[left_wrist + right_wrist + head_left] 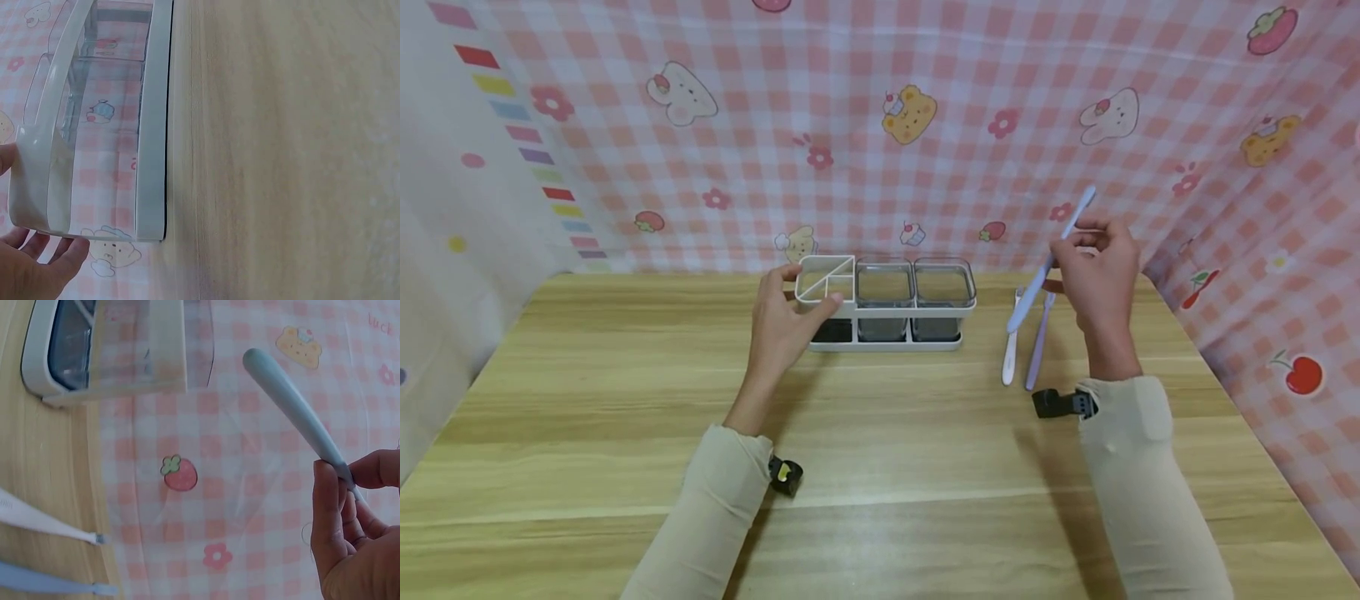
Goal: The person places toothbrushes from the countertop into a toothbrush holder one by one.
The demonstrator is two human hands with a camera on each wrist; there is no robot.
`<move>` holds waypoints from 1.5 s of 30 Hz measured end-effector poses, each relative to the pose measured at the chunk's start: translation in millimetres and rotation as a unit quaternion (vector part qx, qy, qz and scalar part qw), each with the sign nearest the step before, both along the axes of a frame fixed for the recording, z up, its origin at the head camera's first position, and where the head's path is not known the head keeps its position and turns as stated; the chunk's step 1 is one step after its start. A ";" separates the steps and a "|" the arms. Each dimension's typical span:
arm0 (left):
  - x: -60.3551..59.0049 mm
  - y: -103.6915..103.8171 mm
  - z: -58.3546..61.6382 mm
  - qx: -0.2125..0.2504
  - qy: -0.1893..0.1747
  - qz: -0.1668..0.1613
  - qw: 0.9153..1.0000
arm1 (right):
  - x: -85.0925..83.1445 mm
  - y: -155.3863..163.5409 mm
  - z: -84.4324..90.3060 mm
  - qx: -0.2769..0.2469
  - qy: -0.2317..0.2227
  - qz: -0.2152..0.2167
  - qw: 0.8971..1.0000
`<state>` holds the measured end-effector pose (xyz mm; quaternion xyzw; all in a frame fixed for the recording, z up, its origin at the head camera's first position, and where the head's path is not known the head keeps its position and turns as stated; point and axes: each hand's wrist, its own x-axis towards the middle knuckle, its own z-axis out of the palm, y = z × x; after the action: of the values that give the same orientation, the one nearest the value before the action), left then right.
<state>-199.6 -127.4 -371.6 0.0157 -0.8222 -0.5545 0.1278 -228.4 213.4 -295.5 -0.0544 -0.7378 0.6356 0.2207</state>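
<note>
A white holder (887,304) with three clear compartments stands at the back middle of the wooden table (880,467). My left hand (811,289) grips its left end, thumb on the front rim and fingers behind. The left wrist view shows that end of the holder (94,125) with the left hand (25,212) around it. My right hand (1072,242) pinches a light blue toothbrush (1048,258) and holds it tilted in the air, right of the holder. In the right wrist view, the right hand (340,472) pinches the toothbrush (294,403) near its narrow part.
A white toothbrush (1010,346) and a purple toothbrush (1037,346) lie side by side on the table under my right hand. Pink checked cloth (925,125) hangs behind and to the right. The table edge runs close on the left.
</note>
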 end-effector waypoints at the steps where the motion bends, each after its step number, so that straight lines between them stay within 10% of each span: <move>1: 0.2 0.0 0.2 0.001 0.001 0.000 1.000 | 0.0 -2.1 0.8 -0.010 0.004 0.002 1.000; 45: -1.1 -1.3 -1.7 -0.007 0.010 -0.003 1.000 | -10.7 -94.8 17.8 -0.106 0.104 0.087 0.985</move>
<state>-200.7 -128.8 -373.3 0.0065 -0.8246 -0.5495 0.1346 -239.1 118.6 -277.7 0.0532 -0.6409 0.7292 0.2338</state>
